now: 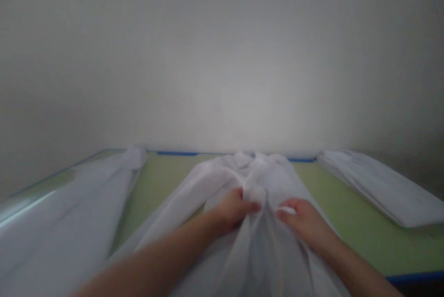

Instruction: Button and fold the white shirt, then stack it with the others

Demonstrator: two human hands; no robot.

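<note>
A white long garment with a collar and sleeves (211, 172) lies on the green table in front of me, its collar toward the wall. My left hand (237, 209) is closed on the garment's front, pinching a gathered fold with the thumb on top. Just to the right, my right hand (301, 218) pinches another bit of the same cloth between thumb and fingers. Between the two hands the fabric bunches into folds that run down toward me. The picture is blurred, so buttons or seams cannot be made out.
On the left, another white garment (79, 213) lies spread along the table. A flat stack of folded white cloth (385, 186) rests at the right. The green tabletop (367, 232) has blue edging (176, 153), and a plain pale wall (222, 65) rises behind it.
</note>
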